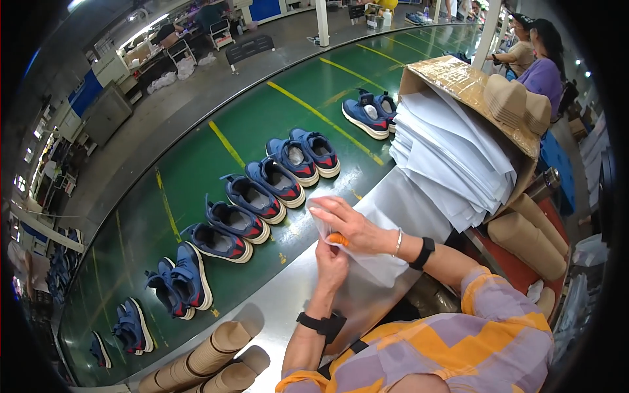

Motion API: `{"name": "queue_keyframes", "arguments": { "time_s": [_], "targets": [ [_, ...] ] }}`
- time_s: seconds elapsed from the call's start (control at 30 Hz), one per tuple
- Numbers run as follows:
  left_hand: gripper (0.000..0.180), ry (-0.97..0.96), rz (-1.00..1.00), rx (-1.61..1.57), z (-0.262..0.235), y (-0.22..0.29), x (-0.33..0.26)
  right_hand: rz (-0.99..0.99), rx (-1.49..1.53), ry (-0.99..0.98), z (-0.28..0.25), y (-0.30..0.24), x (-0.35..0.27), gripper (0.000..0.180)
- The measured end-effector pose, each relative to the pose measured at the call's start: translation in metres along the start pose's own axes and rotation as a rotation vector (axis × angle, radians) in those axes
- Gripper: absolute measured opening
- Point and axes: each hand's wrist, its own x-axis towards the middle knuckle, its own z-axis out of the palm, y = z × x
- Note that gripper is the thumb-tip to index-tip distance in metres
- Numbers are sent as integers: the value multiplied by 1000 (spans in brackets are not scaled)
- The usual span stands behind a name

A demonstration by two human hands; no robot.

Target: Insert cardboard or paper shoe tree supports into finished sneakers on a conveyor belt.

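Over the metal ledge, both hands work on a thin white paper sheet (pixel 380 259). My left hand (pixel 332 267) is closed on its near lower edge, fingers partly hidden by the paper. My right hand (pixel 357 229) lies across the top of the sheet, fingers bent and pressing the paper together. A small ribbed orange piece (pixel 338 239) shows between the hands; it looks worn on a finger, but I cannot tell which. Nearest to the hands, on the green belt, stand navy sneakers (pixel 278 182) with red heel patches and white soles, some with white stuffing inside.
A cardboard box (pixel 452 69) holding a stack of white paper sheets (pixel 452 154) stands at the right. Brown moulded shoe forms (pixel 219 347) are stacked on the ledge (pixel 262 308) at lower left; more lie by the box. Another person (pixel 544 65) stands beyond it.
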Motion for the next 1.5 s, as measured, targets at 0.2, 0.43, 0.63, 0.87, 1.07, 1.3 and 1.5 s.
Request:
{"name": "queue_keyframes", "arguments": {
  "time_s": [0.2,0.43,0.63,0.87,1.07,1.3,1.5],
  "targets": [
    [42,-649,-270,497,-4,52,16,-23,126,-277,-49,29,30,47],
    [86,-1157,-315,326,36,8,-21,74,6,542,-70,4,62,40],
    [40,-176,-363,-839,55,55,54,224,311,889,-57,-15,19,51],
    [18,-443,160,556,58,37,84,-144,-126,306,-93,4,17,42],
    [37,-329,-496,-503,64,49,63,233,-21,370,-81,34,23,53],
    [19,-153,-247,-345,49,34,110,300,-137,110,-85,55,25,62],
    [37,-124,68,179,24,12,185,472,-318,-30,-99,117,21,47]
  ]
}}
